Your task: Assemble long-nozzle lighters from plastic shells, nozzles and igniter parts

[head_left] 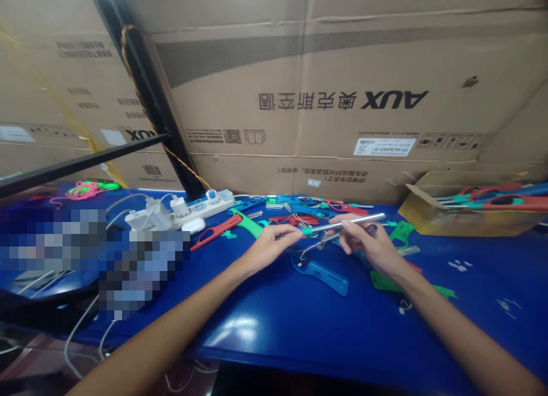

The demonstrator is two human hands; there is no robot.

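My left hand pinches the green end piece of a slim metal lighter tube, just above the table. Around the right part of that tube, the fingers of my right hand are closed; the tube's tip sticks out past them, tilted slightly up. A blue lighter handle shell with a thin wire near its end lies below the tube. Under my right wrist is a green handle shell, partly covered. Red shells and more loose lighter parts lie scattered behind my hands.
A cardboard box of red and blue lighters stands at the right. At the back left sits a white power strip with plugs and cables. A black post and large upright cartons border the blue table.
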